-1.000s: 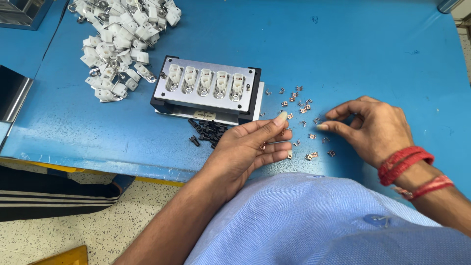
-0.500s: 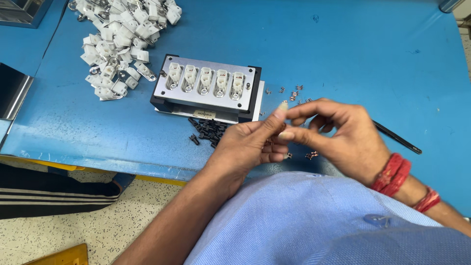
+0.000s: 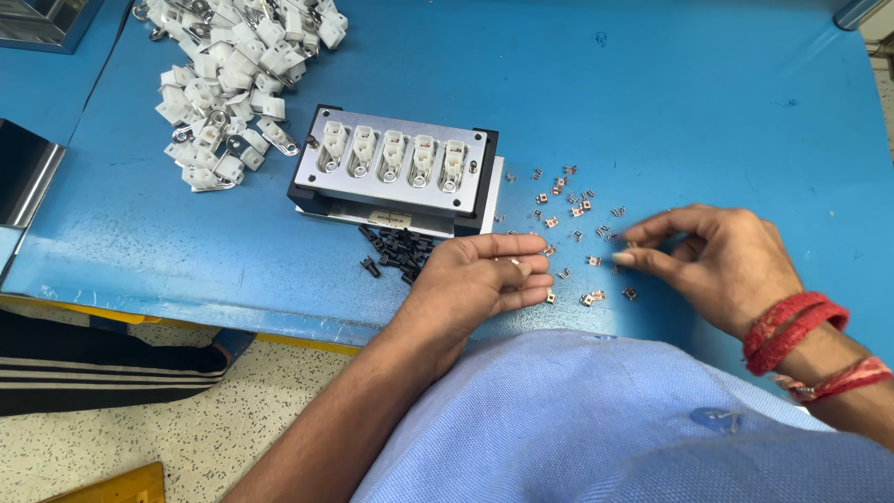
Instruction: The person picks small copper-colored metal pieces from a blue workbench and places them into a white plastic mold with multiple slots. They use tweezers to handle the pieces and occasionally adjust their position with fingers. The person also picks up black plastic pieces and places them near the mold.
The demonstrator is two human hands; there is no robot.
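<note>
Your work surface is a blue table that fills most of the frame, with a speckled floor showing at the lower left and your light blue shirt across the bottom.

In the middle of the frame, slightly left, sits a metal fixture block with a dark base; five white plastic housings sit in a row in its top plate. A small pale label strip is on its near edge; it is too small to make out. At the upper left lies a heap of loose white plastic parts, some with metal rings. A small pile of black plastic pieces lies just below the fixture.

Small metal contact clips are scattered right of centre, between your hands and up toward the fixture.

Your left hand rests palm-up at the centre, fingers loosely curled and half open; a small metal piece seems to lie against the fingers. Your right hand, at the right of the frame with red thread bands on the wrist, has thumb and forefinger pinched together just over the clips; whether they grip one you cannot tell.
</note>
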